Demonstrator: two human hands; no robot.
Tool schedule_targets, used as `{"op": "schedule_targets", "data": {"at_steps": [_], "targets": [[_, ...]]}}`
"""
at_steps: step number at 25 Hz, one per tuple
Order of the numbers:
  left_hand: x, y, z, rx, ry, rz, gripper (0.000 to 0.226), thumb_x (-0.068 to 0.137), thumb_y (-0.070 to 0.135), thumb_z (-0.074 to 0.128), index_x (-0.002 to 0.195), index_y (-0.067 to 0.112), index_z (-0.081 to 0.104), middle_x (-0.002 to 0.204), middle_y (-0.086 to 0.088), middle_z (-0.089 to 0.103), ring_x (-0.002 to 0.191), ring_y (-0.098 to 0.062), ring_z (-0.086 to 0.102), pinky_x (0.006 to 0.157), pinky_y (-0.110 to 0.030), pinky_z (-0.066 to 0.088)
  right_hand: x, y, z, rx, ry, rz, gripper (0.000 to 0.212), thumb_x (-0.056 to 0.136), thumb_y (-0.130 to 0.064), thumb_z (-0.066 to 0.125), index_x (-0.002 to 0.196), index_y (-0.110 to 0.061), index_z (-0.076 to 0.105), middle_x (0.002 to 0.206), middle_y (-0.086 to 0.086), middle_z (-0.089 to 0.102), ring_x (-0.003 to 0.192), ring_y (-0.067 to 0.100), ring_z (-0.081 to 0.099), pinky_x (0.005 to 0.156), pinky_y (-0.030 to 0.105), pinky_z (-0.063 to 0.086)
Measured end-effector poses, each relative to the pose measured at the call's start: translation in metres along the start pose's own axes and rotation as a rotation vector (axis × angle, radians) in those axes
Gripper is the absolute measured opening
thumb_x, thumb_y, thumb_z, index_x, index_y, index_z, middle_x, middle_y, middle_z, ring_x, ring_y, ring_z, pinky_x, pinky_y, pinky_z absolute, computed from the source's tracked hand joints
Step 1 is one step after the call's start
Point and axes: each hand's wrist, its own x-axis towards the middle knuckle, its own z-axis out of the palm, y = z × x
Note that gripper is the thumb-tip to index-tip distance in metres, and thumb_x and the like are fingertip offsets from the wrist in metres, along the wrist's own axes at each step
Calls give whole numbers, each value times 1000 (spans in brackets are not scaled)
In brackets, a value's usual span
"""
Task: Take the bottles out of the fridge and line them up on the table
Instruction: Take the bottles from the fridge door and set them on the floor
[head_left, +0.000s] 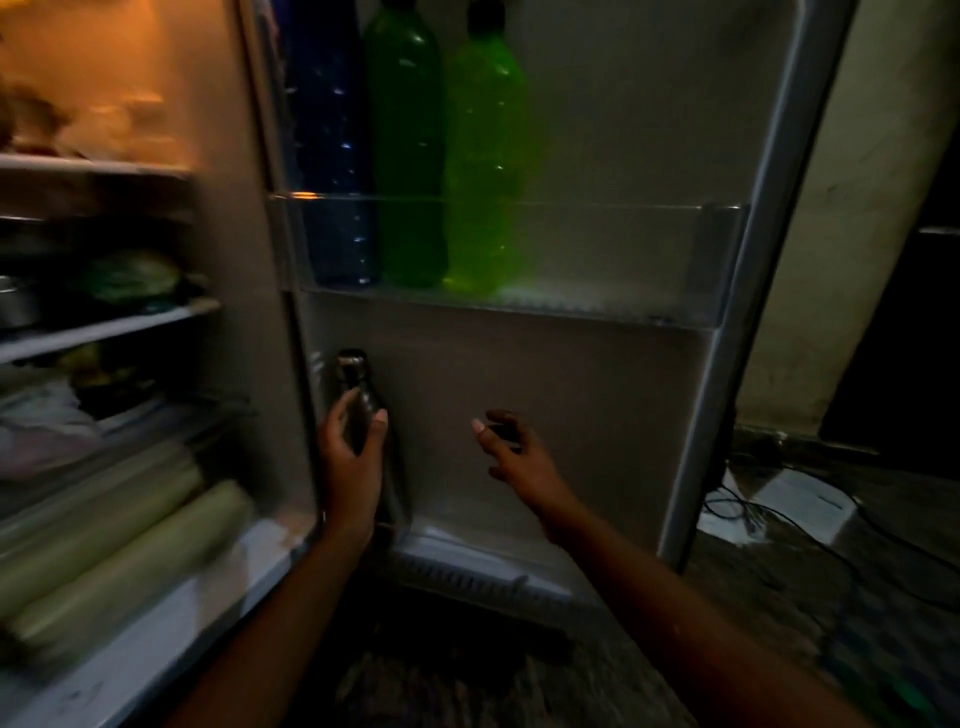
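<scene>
My left hand (353, 457) grips the dark steel bottle (363, 415) loosely, right hand (511, 447) open and empty; it may slip or snag the door rack (467, 566).

left hand (352, 457) around dark bottle (363, 410) in fridge door (597, 405) — right hand (511, 449) empty, fingers spread.

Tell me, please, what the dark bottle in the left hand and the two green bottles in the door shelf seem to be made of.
Dark bottle: probably metal, with a glossy dark finish and a shiny cap, though the light is dim. Green bottles: likely translucent plastic, since light glows through them and small highlights show on their smooth walls.
</scene>
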Motion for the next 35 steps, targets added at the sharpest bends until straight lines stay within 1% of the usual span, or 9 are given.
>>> {"op": "schedule_targets", "data": {"at_steps": [4,7,11,15,18,20,27,31,35], "targets": [[66,-5,3,227,33,12,63,81,12,66,136,5,36,142,-19,42,132,-30,40,113,-39,31,17,-12,20,-14,18,-11,40,86,-36,59,123,-21,50,114,2,55,101,13,54,89,32,48],[97,-2,17,259,-81,-65,52,81,0,61,130,-4,43,135,-25,49,125,-35,47,103,-31,35,21,-21,21,-29,50,-15,39,86,-37,60,120,-23,51,114,2,56,101,13,55,87,31,48],[76,6,20,270,-165,-123,42,85,-2,55,126,-7,46,122,-17,54,111,-22,49,83,-12,43,16,-30,15,-16,59,-13,35,87,-34,58,119,-20,53,114,5,59,100,13,56,89,31,48],[41,19,1,204,-327,92,42,80,10,66,120,7,52,115,-6,60,108,-10,53,78,4,37,-1,-48,11,-19,12,-63,29,89,-29,56,116,-19,57,106,-1,60,89,2,56,86,26,47],[42,50,-9,141,-405,175,44,71,35,73,108,21,55,102,7,64,89,11,58,79,0,41,-12,-75,8,6,-42,-137,16,89,-27,55,104,-26,58,98,-9,61,95,5,57,83,25,49],[44,80,-9,56,-451,218,42,70,34,75,105,23,55,99,10,63,86,15,58,80,-3,43,-14,-99,5,35,-84,-196,15,90,-25,53,105,-26,56,97,-12,60,97,6,58,81,22,50],[69,185,2,-38,-555,331,25,85,16,59,108,26,55,98,7,64,93,-6,59,77,-7,46,1,-195,-8,45,-69,-414,10,90,-23,54,97,-30,57,106,-3,60,98,9,58,87,30,50],[96,241,11,-62,-619,336,38,71,51,67,101,30,60,108,-7,67,105,-20,61,92,-31,46,37,-238,-24,1,153,-521,7,87,-32,59,93,-32,61,101,-4,64,96,8,60,88,29,51],[111,272,22,-46,-657,366,36,66,44,60,99,29,62,104,-3,68,107,-21,61,95,-34,46,75,-263,-22,-203,332,-433,66,77,-34,72,130,-9,43,111,2,56,96,18,58,72,25,50]]}}
